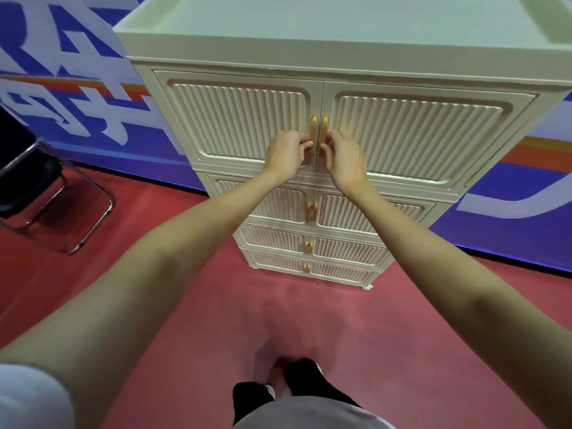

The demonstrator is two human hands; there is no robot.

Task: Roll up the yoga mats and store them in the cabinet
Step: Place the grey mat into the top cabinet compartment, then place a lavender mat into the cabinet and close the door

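A tall cream cabinet (402, 125) with ribbed double doors stands in front of me on the red floor. Its top pair of doors is closed. My left hand (286, 154) curls its fingers round the left wooden handle (314, 126) of that pair. My right hand (342, 159) curls its fingers round the right wooden handle (325, 125). Three lower pairs of doors, each with small wooden handles, are closed too. No yoga mat is in view.
A black chair with a chrome frame (37, 193) stands at the left. A blue, white and orange banner wall (77, 88) runs behind the cabinet. My feet in black shoes (297, 385) stand on the red floor close to the cabinet.
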